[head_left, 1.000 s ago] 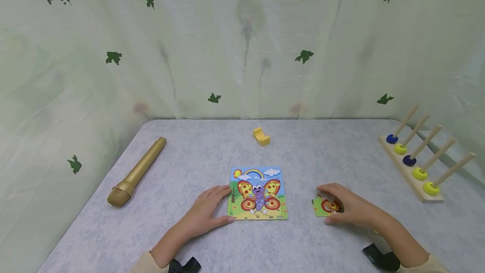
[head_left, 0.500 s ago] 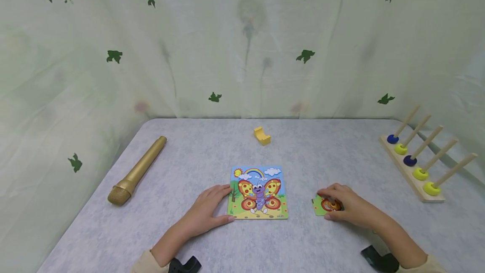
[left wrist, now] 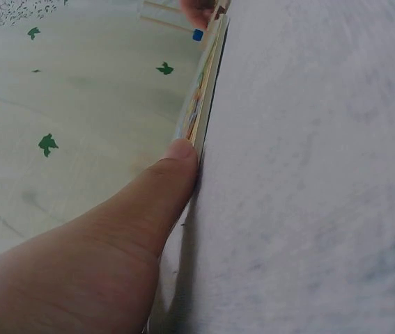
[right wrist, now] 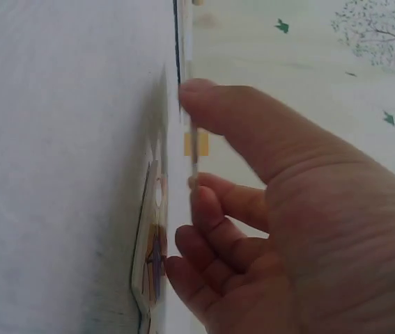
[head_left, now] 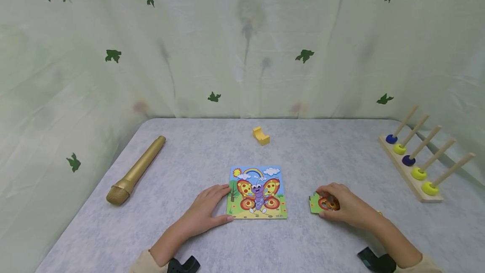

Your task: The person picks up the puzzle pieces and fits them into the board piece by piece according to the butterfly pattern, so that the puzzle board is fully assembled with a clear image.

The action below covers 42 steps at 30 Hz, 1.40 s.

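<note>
"What's the right hand doing?"
"It's pinching a puzzle piece, thumb and fingertips standing apart across it — to the right of the butterfly picture."
"And the left hand?"
"Its fingers are lying loosely spread — touching the picture's left edge, gripping nothing."

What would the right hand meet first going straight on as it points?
Probably the butterfly board, at its right edge, with the puzzle piece pinched in the right hand leading; whether it would strike or clear that edge is unclear.
</note>
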{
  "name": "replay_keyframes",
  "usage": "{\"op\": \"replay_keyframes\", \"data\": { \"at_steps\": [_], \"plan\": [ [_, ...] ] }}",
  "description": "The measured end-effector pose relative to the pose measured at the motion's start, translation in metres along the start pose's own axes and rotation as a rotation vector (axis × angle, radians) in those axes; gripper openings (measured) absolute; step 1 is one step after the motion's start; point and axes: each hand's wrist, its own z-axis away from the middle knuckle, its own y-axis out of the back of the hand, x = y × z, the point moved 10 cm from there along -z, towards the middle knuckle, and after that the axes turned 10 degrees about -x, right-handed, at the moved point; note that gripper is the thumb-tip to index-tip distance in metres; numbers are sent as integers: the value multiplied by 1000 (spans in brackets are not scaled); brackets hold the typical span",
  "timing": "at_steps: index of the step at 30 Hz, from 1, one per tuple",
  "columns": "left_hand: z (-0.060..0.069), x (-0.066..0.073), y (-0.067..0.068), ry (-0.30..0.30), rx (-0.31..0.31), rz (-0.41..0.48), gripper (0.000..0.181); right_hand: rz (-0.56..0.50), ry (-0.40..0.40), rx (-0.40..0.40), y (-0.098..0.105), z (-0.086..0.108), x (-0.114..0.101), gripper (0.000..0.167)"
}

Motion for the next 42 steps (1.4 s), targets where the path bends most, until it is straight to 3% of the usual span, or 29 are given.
{"op": "replay_keyframes", "data": {
  "at_steps": [6,13,20,24,29,35,42],
  "plan": [
    [0,0,1,11,-4,3,77,-70,77,34,4,1,-8,54],
    [1,1,2,7,-8,10,77,-108,113,69,9,2,-19,52],
    [0,0,1,0,-8,11,77,-117,275,193,19,1,-68,54],
    [0,-1,1,1,-9,10,77,-170,317,233,16,-5,-98,55],
    [-1,-1,1,-2,0,13,77,-248,313,200,1,-22,-124,55],
    [0,0,0,-6,3,14,77,-309,292,108,-26,-47,-138,55],
    [0,1,1,-23,12,9,76,-180,283,34,-55,-70,-140,55]
  ]
}}
